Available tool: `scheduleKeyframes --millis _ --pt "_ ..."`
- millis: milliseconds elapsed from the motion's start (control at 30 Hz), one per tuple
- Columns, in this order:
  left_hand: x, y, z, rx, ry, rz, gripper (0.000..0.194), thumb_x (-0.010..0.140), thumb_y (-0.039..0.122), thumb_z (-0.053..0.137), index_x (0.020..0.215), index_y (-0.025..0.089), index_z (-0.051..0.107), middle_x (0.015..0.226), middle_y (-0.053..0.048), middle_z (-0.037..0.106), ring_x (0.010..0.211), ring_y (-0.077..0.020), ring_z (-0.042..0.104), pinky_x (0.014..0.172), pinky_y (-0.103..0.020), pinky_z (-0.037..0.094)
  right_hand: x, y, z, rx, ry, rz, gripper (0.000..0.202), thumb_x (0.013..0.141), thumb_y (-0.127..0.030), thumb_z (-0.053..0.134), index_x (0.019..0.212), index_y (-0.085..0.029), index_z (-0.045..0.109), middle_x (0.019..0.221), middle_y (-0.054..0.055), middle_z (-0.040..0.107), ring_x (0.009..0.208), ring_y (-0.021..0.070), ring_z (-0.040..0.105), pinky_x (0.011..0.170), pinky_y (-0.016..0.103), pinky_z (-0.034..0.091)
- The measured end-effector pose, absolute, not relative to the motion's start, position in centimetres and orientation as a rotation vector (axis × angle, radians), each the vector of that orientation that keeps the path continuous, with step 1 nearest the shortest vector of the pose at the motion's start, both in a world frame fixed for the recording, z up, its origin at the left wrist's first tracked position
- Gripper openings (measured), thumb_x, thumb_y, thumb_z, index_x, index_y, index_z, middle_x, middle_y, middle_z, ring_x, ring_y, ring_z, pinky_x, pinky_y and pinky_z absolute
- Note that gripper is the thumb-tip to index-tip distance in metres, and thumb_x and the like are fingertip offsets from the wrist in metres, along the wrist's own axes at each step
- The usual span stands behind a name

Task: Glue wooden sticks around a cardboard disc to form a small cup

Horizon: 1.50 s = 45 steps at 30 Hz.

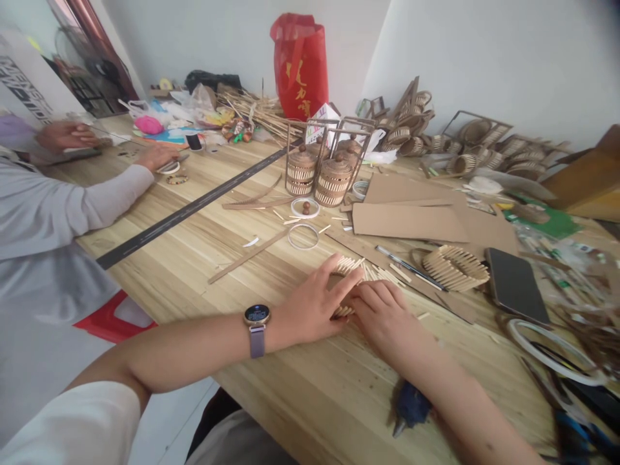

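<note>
Between my two hands, on the wooden table, is a ring of cardboard edged with short wooden sticks (344, 311), partly covered by my fingers. My left hand (312, 302), with a watch on its wrist, grips the ring's left side, with fingers reaching over its top. The fingers of my right hand (385, 316) are bent and pressed against the ring's right side; their tips are hidden. Loose sticks (398, 274) lie just beyond. A similar stick ring (456, 267) rests to the right, near a pen (409, 267). Under my right forearm lies a dark blue glue gun (411, 405).
Lantern-like stick models (334, 181) stand at the back before a red bag (300, 68). Cardboard sheets (407, 223), a black phone (516, 285), a white hoop (557, 352) and pliers (557, 400) lie rightward. A co-worker's hand (157, 157) works at the left.
</note>
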<state>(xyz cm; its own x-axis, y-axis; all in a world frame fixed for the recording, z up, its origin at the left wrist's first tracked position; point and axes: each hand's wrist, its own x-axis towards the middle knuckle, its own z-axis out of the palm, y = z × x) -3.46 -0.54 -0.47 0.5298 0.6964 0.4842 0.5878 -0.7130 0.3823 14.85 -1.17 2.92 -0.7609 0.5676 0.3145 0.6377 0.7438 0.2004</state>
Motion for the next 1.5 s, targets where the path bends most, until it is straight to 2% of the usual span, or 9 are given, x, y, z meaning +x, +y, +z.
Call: scheduleKeyframes --millis 467,633,767,900,1000,1133,1233,1367,1500 --pt "-3.3 -0.5 -0.5 2.567 1.124 0.943 0.086 0.078 0.024 0.067 0.144 0.016 0.013 0.146 -0.026 0.016 0.137 -0.0391 0.025 0.103 -0.052 0.039 14.7 -1.3 3.0 -0.979 -2.715 -0.445 0.015 0.084 -0.008 0.051 0.082 -0.016 0.064 0.084 0.008 0.058 0.088 0.0246 0.051 0.088 0.041 0.04" --pt "-3.3 -0.5 -0.5 2.541 1.134 0.942 0.088 0.078 0.024 0.067 0.145 0.02 0.011 0.148 -0.023 0.016 0.138 -0.0382 0.025 0.102 -0.055 0.039 14.8 -1.2 2.7 -0.976 -2.706 -0.473 0.014 0.084 -0.008 0.052 0.081 -0.015 0.064 0.083 0.007 0.059 0.088 0.0242 0.052 0.088 0.042 0.041" --pt "-3.3 -0.4 -0.5 2.552 1.144 0.943 0.087 0.077 0.022 0.066 0.145 0.019 0.011 0.148 -0.023 0.015 0.138 -0.0377 0.023 0.104 -0.053 0.037 14.7 -1.4 2.8 -1.026 -2.746 -0.454 0.018 0.087 -0.009 0.048 0.082 -0.018 0.064 0.086 0.007 0.06 0.09 0.0244 0.053 0.089 0.044 0.042" --pt "-3.3 -0.6 -0.4 2.536 1.167 0.943 0.089 0.075 0.022 0.067 0.145 0.02 0.012 0.15 -0.021 0.012 0.139 -0.0372 0.022 0.105 -0.053 0.037 15.3 -1.7 4.6 -1.042 -2.725 -0.33 0.024 0.089 -0.014 0.046 0.104 -0.023 0.063 0.103 0.009 0.062 0.099 0.0267 0.054 0.092 0.045 0.041" --pt "-3.3 -0.7 -0.2 2.522 1.204 0.933 0.089 0.073 0.021 0.067 0.145 0.021 0.014 0.15 -0.02 0.013 0.139 -0.0364 0.021 0.106 -0.053 0.037 17.1 -1.8 6.8 -1.05 -2.622 -0.268 0.032 0.092 -0.023 0.044 0.122 -0.018 0.054 0.118 0.012 0.059 0.109 0.0287 0.051 0.091 0.048 0.042" --pt "-3.4 -0.7 -0.1 2.503 1.221 0.908 0.091 0.07 0.021 0.07 0.144 0.023 0.016 0.149 -0.018 0.016 0.138 -0.0355 0.024 0.107 -0.052 0.036 21.3 -3.0 8.5 -1.214 -2.545 -0.205 0.03 0.093 -0.035 0.044 0.113 -0.021 0.061 0.114 0.011 0.063 0.109 0.0281 0.054 0.09 0.048 0.044" --pt "-3.4 -0.6 -0.1 2.49 1.221 0.908 0.093 0.07 0.021 0.071 0.144 0.025 0.015 0.147 -0.017 0.019 0.138 -0.0353 0.025 0.108 -0.053 0.035 24.8 -5.4 8.1 -1.361 -2.6 0.041 0.027 0.094 -0.037 0.044 0.101 -0.023 0.066 0.103 0.009 0.068 0.099 0.025 0.06 0.086 0.043 0.049" --pt "-3.6 -0.4 -0.5 2.486 1.228 0.936 0.093 0.071 0.019 0.07 0.145 0.025 0.013 0.146 -0.018 0.02 0.137 -0.0355 0.026 0.106 -0.054 0.037 28.0 -9.8 6.0 -1.705 -2.529 0.318 0.027 0.091 -0.039 0.05 0.104 -0.023 0.067 0.102 0.009 0.069 0.095 0.0238 0.065 0.081 0.039 0.054" --pt "-3.6 -0.4 -0.7 2.521 1.204 0.981 0.091 0.074 0.02 0.068 0.145 0.024 0.01 0.145 -0.02 0.02 0.138 -0.0366 0.023 0.106 -0.056 0.035 28.2 -12.5 3.7 -1.839 -2.37 0.371 0.029 0.088 -0.026 0.049 0.113 -0.021 0.063 0.107 0.011 0.068 0.093 0.0217 0.069 0.078 0.034 0.057"
